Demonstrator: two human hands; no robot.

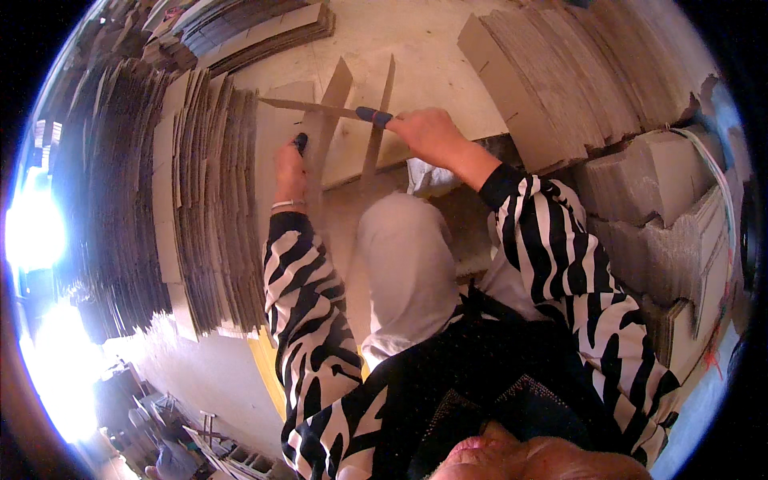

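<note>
My right hand [432, 136] pinches the end of a narrow cardboard strip [308, 106]; a dark blue cover sits on a fingertip. That strip runs leftward across two upright cardboard pieces, a nearer-left one [330, 108] and a thinner-looking one [378, 132] seen nearly edge-on. My left hand [290, 170], also with a dark fingertip cover, is closed at the left upright piece; the fingers' far side is hidden. Just left of it, a flat pale cardboard sheet [276, 120] leans near a stack. Whether the strips are slotted together cannot be made out.
Tall rows of cardboard sheets [212, 208] stand at my left. More stacks [552, 88] lie at the far right, with bundles [640, 180] below them. Another stack [268, 36] is at the far left. My covered knee [404, 256] rises below the hands.
</note>
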